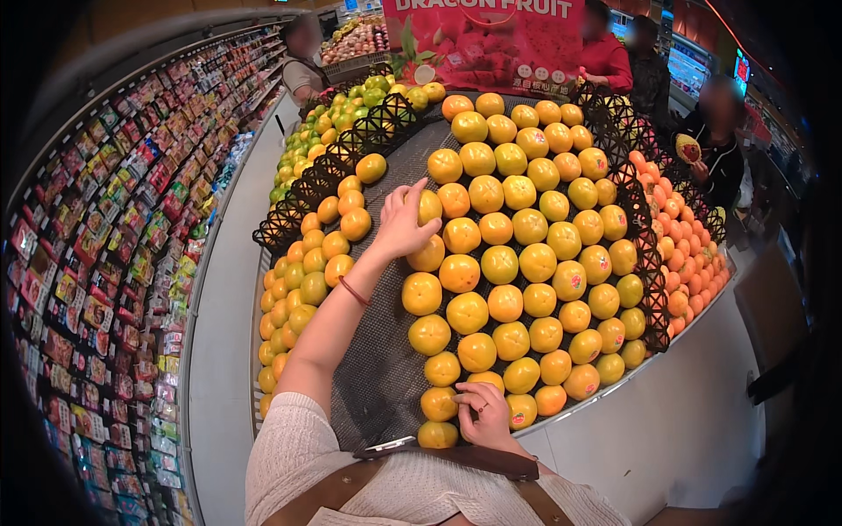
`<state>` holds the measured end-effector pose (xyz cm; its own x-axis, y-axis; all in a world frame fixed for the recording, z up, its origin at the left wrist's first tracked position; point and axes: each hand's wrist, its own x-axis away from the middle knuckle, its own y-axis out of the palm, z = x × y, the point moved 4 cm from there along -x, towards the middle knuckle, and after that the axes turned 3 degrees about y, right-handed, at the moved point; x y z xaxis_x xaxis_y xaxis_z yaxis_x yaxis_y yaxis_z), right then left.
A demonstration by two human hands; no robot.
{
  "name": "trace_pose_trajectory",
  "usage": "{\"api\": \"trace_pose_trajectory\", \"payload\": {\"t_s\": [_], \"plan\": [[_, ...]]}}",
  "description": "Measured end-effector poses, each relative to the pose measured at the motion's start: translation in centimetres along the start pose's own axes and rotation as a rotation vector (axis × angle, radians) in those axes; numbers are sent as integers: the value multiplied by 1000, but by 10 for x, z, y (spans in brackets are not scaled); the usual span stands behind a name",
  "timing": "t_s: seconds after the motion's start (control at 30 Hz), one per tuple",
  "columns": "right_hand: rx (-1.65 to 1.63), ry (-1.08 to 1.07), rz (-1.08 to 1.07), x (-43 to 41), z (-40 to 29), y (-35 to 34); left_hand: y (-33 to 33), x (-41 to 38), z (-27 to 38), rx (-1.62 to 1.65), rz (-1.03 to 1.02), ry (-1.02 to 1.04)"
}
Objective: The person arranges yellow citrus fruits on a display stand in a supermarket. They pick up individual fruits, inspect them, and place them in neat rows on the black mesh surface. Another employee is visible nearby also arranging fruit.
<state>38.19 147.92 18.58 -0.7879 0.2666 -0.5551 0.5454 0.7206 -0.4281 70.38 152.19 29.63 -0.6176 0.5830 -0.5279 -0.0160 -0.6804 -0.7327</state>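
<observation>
Rows of orange-yellow persimmons (502,263) lie on a sloped display with a dark mesh mat (378,342). My left hand (400,222) reaches to the left edge of the main rows. Its fingers and thumb close around one persimmon (430,208), which still sits among the others. Lower down, near my body, my right hand (485,415) is bent with its fingers apart. Its fingertips are beside a persimmon (439,404) in the front left column, and I see nothing held in it. Some of the fruits bear small red stickers.
Black lattice dividers (329,174) flank the persimmons. Beyond them lie green-yellow citrus (316,131) and orange fruits (684,263). A pink dragon fruit sign (483,46) stands at the back. Packaged goods fill a shelf (112,263) left of the aisle. Several people stand nearby, one holding a fruit (688,149).
</observation>
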Motion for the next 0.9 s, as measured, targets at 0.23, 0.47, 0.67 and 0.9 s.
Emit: {"api": "trace_pose_trajectory", "payload": {"t_s": [0.23, 0.47, 0.67, 0.9], "plan": [[-14, 19, -14, 2, 1, 1, -3, 4, -3, -116, -14, 2], [-5, 17, -12, 3, 4, 3, -19, -27, -88, 71, 240, -153], [15, 30, -47, 2, 9, 6, -22, -77, -150, -374, 4, -428], [53, 19, -69, 4, 13, 5, -21, -89, -143, -116, 150, -463]]}}
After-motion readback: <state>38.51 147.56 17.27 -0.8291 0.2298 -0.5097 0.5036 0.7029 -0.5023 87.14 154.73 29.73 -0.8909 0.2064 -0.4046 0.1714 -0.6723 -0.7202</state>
